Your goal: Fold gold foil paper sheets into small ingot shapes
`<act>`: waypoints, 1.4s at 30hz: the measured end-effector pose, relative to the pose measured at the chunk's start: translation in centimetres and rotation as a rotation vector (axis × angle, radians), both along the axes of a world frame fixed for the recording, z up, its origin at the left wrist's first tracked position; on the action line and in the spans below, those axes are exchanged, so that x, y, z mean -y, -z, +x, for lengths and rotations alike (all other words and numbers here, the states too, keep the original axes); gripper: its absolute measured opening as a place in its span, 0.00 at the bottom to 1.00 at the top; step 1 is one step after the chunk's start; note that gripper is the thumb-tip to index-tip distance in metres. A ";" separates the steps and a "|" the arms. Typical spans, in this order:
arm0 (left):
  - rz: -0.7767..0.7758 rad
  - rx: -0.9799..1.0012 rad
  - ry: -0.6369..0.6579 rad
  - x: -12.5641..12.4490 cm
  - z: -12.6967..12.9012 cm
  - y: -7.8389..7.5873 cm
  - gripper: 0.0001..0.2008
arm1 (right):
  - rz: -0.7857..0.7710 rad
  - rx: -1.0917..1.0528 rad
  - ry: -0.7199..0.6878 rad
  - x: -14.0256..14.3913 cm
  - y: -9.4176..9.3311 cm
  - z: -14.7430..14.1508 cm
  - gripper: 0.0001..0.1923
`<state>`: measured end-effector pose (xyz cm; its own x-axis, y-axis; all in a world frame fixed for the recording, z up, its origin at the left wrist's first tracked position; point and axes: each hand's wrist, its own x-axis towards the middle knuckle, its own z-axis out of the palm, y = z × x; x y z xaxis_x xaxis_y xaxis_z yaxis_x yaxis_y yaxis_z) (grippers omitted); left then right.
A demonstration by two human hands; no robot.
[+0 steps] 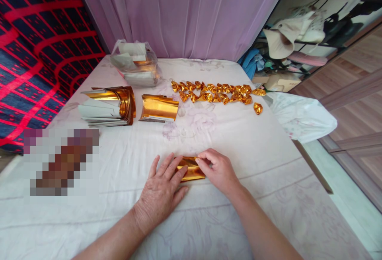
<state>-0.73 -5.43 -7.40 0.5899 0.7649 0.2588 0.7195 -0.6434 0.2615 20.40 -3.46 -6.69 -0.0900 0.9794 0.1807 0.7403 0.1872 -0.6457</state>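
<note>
both hands, left hand (161,190) and right hand (219,170), press gold foil sheet (191,170).

Most of the gold foil sheet (191,169) lies under the left hand (162,190) and the right hand (217,170), so its full outline cannot be told. Both forearms run out of the bottom edge. A pixelated patch (61,162) on the white cloth (238,140) blocks whatever lies there. What the clear plastic bag (135,63) holds is hard to read through its crinkled film. The shapes of the small folded gold pieces (216,92) are too small to make out. The shelf clutter (298,33) at the right is blurred and cut off.
</note>
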 end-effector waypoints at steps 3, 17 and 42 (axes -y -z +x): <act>-0.033 0.086 0.028 -0.3 -0.6 -0.4 0.20 | 0.137 -0.074 -0.047 0.0 0.0 0.1 0.09; -0.495 0.835 -0.308 -1.7 -1.1 -0.1 0.11 | 0.287 -0.209 -0.163 0.7 -1.2 -1.0 0.07; -0.569 0.890 -0.331 -1.6 -0.9 -0.7 0.09 | 0.097 -0.389 -0.098 1.2 -0.6 -1.3 0.08</act>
